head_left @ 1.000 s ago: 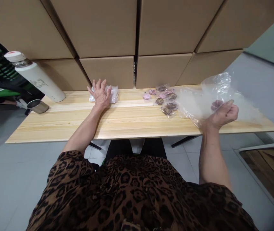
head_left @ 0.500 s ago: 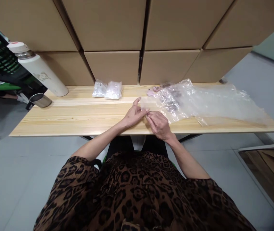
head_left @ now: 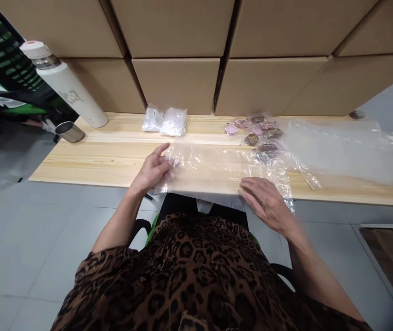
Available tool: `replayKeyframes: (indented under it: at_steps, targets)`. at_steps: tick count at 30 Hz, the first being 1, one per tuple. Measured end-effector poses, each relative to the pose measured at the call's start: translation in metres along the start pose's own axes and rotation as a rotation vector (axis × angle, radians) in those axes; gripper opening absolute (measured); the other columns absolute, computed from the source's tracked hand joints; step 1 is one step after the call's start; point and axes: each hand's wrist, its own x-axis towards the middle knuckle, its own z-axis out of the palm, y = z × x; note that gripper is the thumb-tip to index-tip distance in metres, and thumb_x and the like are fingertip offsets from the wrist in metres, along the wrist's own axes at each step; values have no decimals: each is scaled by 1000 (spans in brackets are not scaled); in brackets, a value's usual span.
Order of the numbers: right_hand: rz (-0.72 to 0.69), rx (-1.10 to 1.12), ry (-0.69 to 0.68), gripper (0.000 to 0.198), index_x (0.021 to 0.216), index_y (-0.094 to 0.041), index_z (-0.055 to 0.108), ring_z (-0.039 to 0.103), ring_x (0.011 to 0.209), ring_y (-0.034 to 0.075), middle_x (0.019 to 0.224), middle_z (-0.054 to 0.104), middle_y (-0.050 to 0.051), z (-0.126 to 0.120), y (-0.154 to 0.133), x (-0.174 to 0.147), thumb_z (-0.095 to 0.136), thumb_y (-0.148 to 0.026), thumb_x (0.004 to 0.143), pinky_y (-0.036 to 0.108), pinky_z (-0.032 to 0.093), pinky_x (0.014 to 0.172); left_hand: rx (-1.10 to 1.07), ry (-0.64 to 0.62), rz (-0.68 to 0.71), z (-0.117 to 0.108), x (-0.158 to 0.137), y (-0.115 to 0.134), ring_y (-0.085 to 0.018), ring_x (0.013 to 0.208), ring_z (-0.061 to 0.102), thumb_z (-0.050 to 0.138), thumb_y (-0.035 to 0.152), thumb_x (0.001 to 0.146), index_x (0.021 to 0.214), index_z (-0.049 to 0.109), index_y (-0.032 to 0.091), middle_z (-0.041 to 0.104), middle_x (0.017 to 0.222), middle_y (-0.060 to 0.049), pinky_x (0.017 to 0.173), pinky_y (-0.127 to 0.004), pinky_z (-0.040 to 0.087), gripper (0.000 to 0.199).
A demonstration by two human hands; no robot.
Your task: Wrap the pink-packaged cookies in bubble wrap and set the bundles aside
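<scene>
A clear plastic bag (head_left: 210, 165) is spread lengthwise in front of me, its near edge hanging slightly over the table's edge. My left hand (head_left: 153, 170) is at the bag's left end, with the index finger stretched out and the other fingers curled on the film. On the near right part of the bag lies my right hand (head_left: 265, 200), its fingers stretched out and close together. Just beyond the bag are several small wrapped packets (head_left: 251, 139) in pink and brown. The bag's crumpled right end covers part of the lowest packet.
A stack of clear bags (head_left: 341, 149) lies to the right. Two small filled packs (head_left: 173, 122) sit near the cartons (head_left: 179, 82) that wall off the back. A white bottle (head_left: 74, 94) and a metal cup (head_left: 70, 132) stand at left on the wooden table (head_left: 106, 161).
The bag has been drawn leftward and toward me and now lies flat, uncovering most of the pink and brown packets. My hands have moved apart, from close together to opposite ends.
</scene>
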Motion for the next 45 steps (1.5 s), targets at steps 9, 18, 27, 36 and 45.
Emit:
replayKeyframes:
  at_steps: [9, 18, 27, 36, 45]
  targets:
    - [37, -125, -19, 38, 133, -11, 72, 73, 124, 35, 132, 77, 20, -20, 61, 85, 50, -35, 112, 58, 59, 109, 613, 389, 177, -12, -2, -18, -17, 71, 67, 55, 17, 96, 151, 55, 18, 76, 94, -4, 77, -34, 58, 55]
    - [254, -361, -531, 41, 132, -13, 69, 63, 132, 37, 138, 71, 23, 31, 102, 198, 43, -35, 108, 54, 47, 117, 1034, 489, 468, 18, -2, -14, -41, 147, 55, 60, 27, 101, 147, 60, 19, 55, 161, -23, 119, -65, 46, 48]
    - [641, -129, -545, 64, 156, -13, 52, 72, 113, 31, 133, 74, 19, 31, 102, 220, 67, -24, 94, 39, 56, 93, 409, -107, 597, 107, -7, -35, -26, 137, 67, 57, 41, 108, 136, 68, 21, 70, 143, -15, 116, -47, 57, 36]
    - [952, 250, -437, 32, 75, -22, 56, 41, 59, 12, 64, 51, -4, 22, 113, 219, 87, -16, 81, 28, 29, 55, 673, -165, 601, 123, -4, -51, -31, 139, 65, 58, 34, 107, 134, 67, 15, 73, 140, -17, 123, -57, 51, 34]
    - [654, 668, 165, 33, 82, -25, 60, 52, 72, 17, 92, 71, 7, -24, 83, 190, 88, -41, 86, 37, 44, 70, -37, -133, 270, 121, -8, -40, -32, 140, 66, 68, 59, 101, 154, 52, 19, 64, 151, -23, 122, -54, 51, 68]
